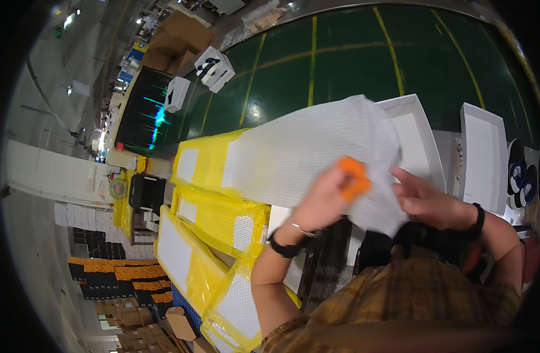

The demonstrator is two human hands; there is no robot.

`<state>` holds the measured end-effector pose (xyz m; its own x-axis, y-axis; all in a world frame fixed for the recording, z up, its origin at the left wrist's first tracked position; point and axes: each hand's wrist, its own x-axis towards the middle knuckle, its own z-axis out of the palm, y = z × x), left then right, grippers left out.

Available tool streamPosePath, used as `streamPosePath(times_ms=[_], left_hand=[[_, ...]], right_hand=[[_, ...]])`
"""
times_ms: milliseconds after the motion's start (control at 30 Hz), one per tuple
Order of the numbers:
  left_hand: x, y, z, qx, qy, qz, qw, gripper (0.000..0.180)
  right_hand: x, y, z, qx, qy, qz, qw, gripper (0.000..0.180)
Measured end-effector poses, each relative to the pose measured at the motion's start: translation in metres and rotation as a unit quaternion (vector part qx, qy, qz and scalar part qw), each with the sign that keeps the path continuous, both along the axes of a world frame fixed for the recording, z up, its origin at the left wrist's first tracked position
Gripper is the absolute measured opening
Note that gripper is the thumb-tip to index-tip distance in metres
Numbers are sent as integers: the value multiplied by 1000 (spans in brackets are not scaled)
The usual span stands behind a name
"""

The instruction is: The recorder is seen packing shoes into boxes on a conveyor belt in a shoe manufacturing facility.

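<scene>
A thin white ribbed packing sheet (317, 138) stretches in front of me, its near right end gathered and smeared by motion. My left hand (323, 200) is closed at the lower edge of the sheet. Something bright orange (355, 179) covers or lies at its fingertips; blur hides whether it is worn or held. My right hand (426, 203) is closed at the sheet's right edge, thumb and fingers close together. Behind the sheet stands an open white box (426, 138), partly covered by it.
Yellow plastic packs (208, 220) with white sheets lie at the left. Another open white box part (482, 159) is at the right, beside dark slippers (520, 176). On the green conveyor belt (340, 65) stands a white box with slippers (216, 69), near a smaller white box (177, 94).
</scene>
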<state>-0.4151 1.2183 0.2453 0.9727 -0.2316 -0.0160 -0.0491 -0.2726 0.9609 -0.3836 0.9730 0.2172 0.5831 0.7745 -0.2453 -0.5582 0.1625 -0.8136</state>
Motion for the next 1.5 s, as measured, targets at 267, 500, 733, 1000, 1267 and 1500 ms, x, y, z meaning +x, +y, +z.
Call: streamPosePath(times_ms=[267, 500, 733, 1000, 1267, 1500], left_hand=[[2, 36, -10, 31, -8, 119, 992, 20], [7, 256, -170, 391, 115, 445, 797, 73], [3, 232, -189, 426, 62, 402, 809, 51], [-12, 208, -153, 187, -86, 414, 887, 27], [-4, 135, -139, -106, 15, 381, 918, 57], [-14, 141, -159, -130, 24, 419, 898, 58]], right_hand=[[25, -56, -8, -103, -52, -208, 971, 52], [23, -103, -24, -85, -63, -275, 956, 55], [27, -117, -41, -102, -69, -292, 948, 56], [63, -175, -59, -199, -90, -341, 914, 67], [92, -250, -75, -404, -182, -402, 801, 89], [49, -318, -57, -672, -492, -371, 410, 65]])
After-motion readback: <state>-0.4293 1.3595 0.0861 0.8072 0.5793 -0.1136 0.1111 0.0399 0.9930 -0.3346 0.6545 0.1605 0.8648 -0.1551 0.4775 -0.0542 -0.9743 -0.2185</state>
